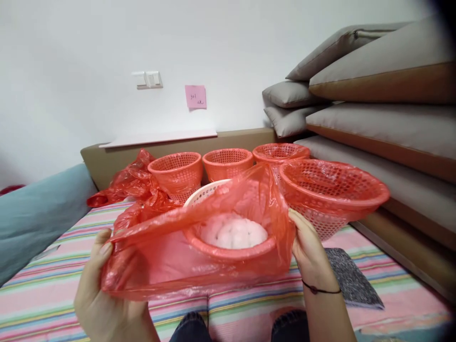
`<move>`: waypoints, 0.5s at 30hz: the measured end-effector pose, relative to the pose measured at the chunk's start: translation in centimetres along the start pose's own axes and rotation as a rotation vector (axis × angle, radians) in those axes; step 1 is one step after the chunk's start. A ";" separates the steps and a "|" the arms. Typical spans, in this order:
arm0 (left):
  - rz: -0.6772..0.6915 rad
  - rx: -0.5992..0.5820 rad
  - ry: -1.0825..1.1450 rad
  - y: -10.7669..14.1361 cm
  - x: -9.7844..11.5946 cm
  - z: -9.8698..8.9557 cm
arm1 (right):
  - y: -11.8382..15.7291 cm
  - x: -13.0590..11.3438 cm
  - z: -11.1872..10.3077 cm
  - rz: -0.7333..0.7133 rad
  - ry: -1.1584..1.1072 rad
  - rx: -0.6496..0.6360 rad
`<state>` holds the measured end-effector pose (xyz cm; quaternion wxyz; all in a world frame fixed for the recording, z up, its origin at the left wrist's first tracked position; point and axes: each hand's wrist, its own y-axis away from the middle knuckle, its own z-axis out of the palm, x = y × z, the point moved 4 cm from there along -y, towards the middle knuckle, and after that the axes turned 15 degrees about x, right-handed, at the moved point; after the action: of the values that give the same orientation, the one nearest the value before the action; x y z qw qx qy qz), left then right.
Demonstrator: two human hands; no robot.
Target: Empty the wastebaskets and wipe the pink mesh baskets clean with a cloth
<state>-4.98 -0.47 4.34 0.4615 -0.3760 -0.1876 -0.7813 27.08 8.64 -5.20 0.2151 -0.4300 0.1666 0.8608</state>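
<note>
A thin red plastic bag (171,261) is stretched between my two hands, its mouth spread wide. My left hand (107,289) grips the bag's left end, thumb on top and fingers partly seen through the film. At the bag's right side, my right hand (308,242) pinches the plastic; some of its fingertips are hidden behind it. Just beyond the bag stands a cream perforated basket (203,191), seen partly through the red film. White rounded contents (242,233) lie in it; their kind I cannot make out.
Several red baskets stand behind, including one at the right (335,202), some covered with red film. Crumpled red bags (131,178) lie at the left. Stacked grey cushions (384,123) rise on the right. A dark grey cloth (352,278) lies on the striped cover (46,294).
</note>
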 end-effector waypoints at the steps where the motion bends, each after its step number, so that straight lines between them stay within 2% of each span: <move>1: -0.011 0.045 0.015 -0.1 0.1 -0.3 | -0.3 0.1 -0.3 0.010 0.054 -0.025; 3: -0.031 0.100 0.049 -0.2 0.2 -0.7 | -1.0 0.0 -1.0 -0.029 0.203 -0.023; 4: 0.003 0.112 0.031 -0.2 0.5 -0.8 | -1.3 -0.4 -1.4 -0.080 0.284 0.006; 7: 0.161 0.132 -0.113 0.2 1.6 -1.2 | -1.3 -2.6 -2.5 -0.297 0.494 0.101; 9: 0.264 0.116 -0.269 0.5 2.6 -1.2 | -0.5 -4.2 -2.7 -0.398 0.621 0.056; 11: 0.345 0.022 -0.498 0.3 3.6 -0.7 | 0.6 -5.2 -2.4 -0.421 0.733 -0.065; 15: 0.504 -0.357 -1.019 -0.6 5.5 1.6 | 2.4 -5.7 -1.4 -0.307 0.768 -0.342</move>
<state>-6.40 -2.30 9.60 0.4143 -0.8081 -0.1563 -0.3884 29.86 4.68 -1.14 0.1886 -0.7677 0.0241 0.6119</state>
